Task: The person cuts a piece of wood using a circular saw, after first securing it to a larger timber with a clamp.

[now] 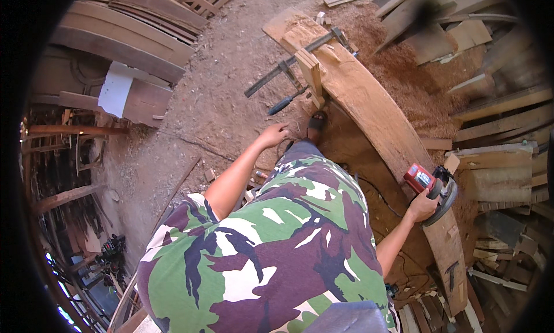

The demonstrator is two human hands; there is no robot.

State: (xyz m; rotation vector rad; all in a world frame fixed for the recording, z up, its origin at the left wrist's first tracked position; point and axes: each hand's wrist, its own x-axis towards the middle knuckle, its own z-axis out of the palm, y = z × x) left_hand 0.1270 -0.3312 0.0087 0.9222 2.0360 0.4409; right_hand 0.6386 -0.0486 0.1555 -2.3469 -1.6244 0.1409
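Observation:
My right hand (424, 207) is closed around the grip of a red and black electric planer (419, 178), which rests on the right part of a long wooden beam (375, 111). Nothing is in my left hand (273, 135); it hangs in the air left of the beam with its fingers loosely apart. Ahead of it, a bar clamp (265, 82) with a dark handle (280, 105) lies across the beam's far end. Wooden blocks (310, 70) stand at the clamp.
A hammer (452, 274) lies on the beam's near end. Reddish shavings (398, 73) cover the ground beyond the beam. Offcuts (490, 171) are heaped along the right, and stacked boards (121, 38) stand at the far left. A cord (378, 194) runs near my right arm.

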